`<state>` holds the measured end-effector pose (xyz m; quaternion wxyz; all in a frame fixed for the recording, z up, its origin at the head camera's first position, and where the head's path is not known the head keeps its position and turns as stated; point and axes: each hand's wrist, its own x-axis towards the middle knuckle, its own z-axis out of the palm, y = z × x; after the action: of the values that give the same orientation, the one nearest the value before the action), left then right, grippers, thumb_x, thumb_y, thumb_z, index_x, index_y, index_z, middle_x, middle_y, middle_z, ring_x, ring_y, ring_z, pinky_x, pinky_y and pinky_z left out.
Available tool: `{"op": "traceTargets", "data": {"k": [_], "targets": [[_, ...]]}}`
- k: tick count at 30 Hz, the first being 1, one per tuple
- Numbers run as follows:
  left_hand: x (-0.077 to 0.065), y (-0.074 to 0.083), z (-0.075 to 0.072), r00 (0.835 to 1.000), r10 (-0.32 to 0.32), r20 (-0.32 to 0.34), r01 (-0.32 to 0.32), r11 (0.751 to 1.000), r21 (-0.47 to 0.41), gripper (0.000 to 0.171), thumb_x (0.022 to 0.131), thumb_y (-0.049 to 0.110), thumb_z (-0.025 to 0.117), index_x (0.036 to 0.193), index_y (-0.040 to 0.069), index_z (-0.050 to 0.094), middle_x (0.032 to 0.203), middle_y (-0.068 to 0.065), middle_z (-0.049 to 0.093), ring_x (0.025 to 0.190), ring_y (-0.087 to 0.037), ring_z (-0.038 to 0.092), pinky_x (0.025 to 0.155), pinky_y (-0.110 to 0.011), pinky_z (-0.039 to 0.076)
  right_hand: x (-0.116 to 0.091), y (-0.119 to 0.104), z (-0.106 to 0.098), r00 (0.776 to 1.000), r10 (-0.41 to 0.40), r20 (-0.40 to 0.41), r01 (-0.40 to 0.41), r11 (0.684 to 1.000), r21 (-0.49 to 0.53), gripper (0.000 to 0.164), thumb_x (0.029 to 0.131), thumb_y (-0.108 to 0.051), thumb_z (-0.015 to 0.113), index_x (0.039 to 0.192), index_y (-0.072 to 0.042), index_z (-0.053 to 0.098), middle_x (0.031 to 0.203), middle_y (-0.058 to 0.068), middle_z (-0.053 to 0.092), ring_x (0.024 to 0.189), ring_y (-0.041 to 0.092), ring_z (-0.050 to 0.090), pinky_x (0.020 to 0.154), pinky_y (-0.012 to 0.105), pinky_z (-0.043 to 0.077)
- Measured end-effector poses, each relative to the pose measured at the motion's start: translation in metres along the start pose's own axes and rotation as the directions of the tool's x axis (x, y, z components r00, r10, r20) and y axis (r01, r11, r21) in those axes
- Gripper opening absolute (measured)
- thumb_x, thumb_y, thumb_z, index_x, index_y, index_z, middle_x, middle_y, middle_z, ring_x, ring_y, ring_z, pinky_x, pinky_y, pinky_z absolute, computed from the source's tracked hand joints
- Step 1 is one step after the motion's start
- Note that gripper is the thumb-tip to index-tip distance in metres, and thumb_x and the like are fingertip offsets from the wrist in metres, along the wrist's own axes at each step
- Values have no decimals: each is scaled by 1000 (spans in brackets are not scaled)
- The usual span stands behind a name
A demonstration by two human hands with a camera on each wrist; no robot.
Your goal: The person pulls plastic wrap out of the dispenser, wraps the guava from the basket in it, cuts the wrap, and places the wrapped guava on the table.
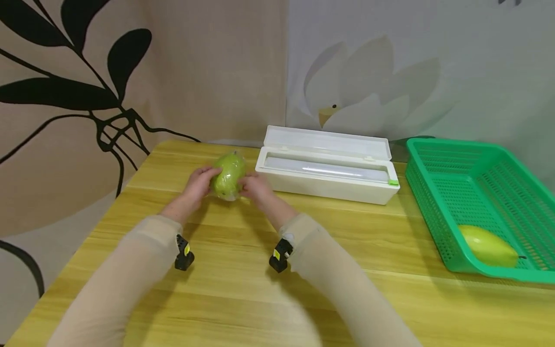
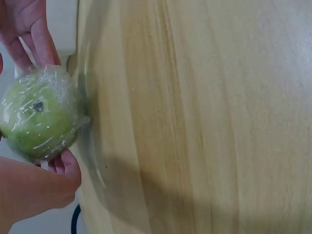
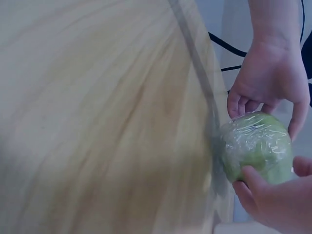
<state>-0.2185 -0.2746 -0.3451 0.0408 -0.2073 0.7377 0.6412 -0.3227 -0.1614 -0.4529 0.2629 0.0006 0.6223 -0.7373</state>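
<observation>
A green pear (image 1: 229, 176) wrapped in clear plastic film is held between both hands above the wooden table, towards its back left. My left hand (image 1: 200, 183) grips its left side, with the thumb along the near face in the head view. On the other side, my right hand (image 1: 257, 187) holds the pear low down, its fingertips on the film. The left wrist view shows the dark blossom end of the pear (image 2: 40, 114) and wrinkled film over it. Shiny creases cover the pear (image 3: 256, 146) in the right wrist view too.
Right of the hands stands a white film box (image 1: 327, 185), its lid (image 1: 327, 141) raised and a roll of film (image 1: 325, 168) inside. A green plastic basket (image 1: 427, 207) at the right holds an unwrapped yellow-green pear (image 1: 487, 246). A wall rises behind the wooden table (image 1: 230, 289).
</observation>
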Motion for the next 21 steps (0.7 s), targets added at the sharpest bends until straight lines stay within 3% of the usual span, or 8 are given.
{"op": "traceTargets", "data": {"k": [3, 7, 10, 13, 16, 21], "targets": [[0, -2, 2, 1000, -12, -18, 13, 999, 34, 69, 95, 30, 44, 147, -3, 13, 152, -20, 22, 136, -31, 30, 113, -37, 29, 8, 12, -3, 999, -24, 43, 23, 1000, 11, 44, 78, -7, 67, 117, 9, 52, 99, 17, 54, 87, 24, 58, 72, 28, 56], [-1, -3, 7, 997, -26, -69, 29, 998, 57, 68, 95, 32, 44, 147, -2, 16, 151, -19, 25, 132, -30, 32, 109, -35, 31, -52, -24, 5, 999, 29, 45, -26, 998, -59, 49, 84, -8, 62, 128, 9, 46, 120, 22, 56, 108, 28, 58, 91, 32, 52], [-5, -1, 15, 992, -1, -124, 11, 997, 78, 71, 94, 34, 45, 147, 0, 14, 151, -20, 24, 134, -32, 31, 112, -38, 30, -104, -59, 7, 998, 58, 0, -57, 984, -166, 54, 88, -9, 57, 135, 8, 38, 137, 22, 46, 122, 35, 49, 104, 38, 43], [-9, 2, 20, 979, 67, -191, -40, 989, 142, 73, 92, 36, 47, 148, 1, 15, 151, -22, 23, 137, -34, 28, 114, -41, 27, -134, -80, -2, 998, 63, 3, -61, 970, -235, 58, 90, -12, 55, 140, 7, 32, 144, 23, 38, 128, 39, 42, 107, 41, 39], [-11, 5, 21, 955, 166, -246, -105, 964, 245, 69, 92, 36, 48, 146, 2, 21, 148, -21, 27, 136, -35, 28, 114, -45, 25, -148, -90, -16, 997, 58, 47, -45, 967, -249, 53, 93, -11, 52, 139, 7, 33, 142, 23, 39, 130, 38, 41, 106, 42, 40], [-13, 10, 20, 902, 353, -249, -230, 881, 414, 59, 94, 32, 50, 142, 2, 31, 146, -19, 32, 135, -35, 26, 114, -49, 23, -154, -93, -51, 993, 35, 114, 4, 945, -328, 40, 96, -13, 48, 131, 7, 45, 136, 24, 47, 125, 38, 47, 100, 43, 46]]}}
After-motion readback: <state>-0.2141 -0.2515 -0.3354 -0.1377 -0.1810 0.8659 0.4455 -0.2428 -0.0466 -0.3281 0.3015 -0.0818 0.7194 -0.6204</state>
